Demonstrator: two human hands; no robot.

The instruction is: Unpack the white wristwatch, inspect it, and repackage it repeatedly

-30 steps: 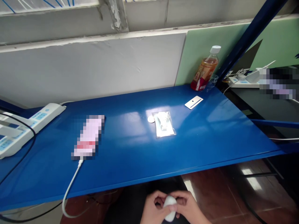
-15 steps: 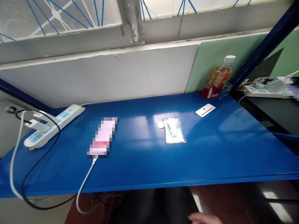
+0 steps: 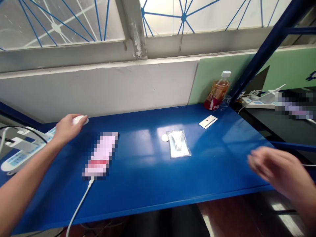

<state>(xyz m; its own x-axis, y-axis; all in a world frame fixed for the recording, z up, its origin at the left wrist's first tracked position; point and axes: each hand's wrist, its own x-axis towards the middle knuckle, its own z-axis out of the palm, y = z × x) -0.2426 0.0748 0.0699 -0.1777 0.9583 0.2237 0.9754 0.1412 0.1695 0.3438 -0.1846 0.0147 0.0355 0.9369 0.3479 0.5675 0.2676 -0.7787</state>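
My left hand (image 3: 69,126) is closed round the far end of a white power strip (image 3: 18,161) at the left of the blue table. Two white chargers (image 3: 23,146) are plugged into the strip, and my forearm hides part of it. To the right of that hand lies a pixelated phone (image 3: 100,154) with a white cable (image 3: 80,204) in its near end. My right hand (image 3: 276,166) hovers by the table's right front edge, smeared by motion, its fingers seeming curled. Nothing is plainly visible in it.
Mid-table lie a clear packet (image 3: 179,149) with white contents and a small white disc (image 3: 165,138). Behind them are a white card (image 3: 208,121) and a drink bottle (image 3: 217,92) by a clear cup (image 3: 225,101). A blue post (image 3: 254,62) rises at the right.
My left hand has come into view and taken hold of the power strip's far end. My right hand has risen from the bottom edge to the right. The view has shifted slightly.
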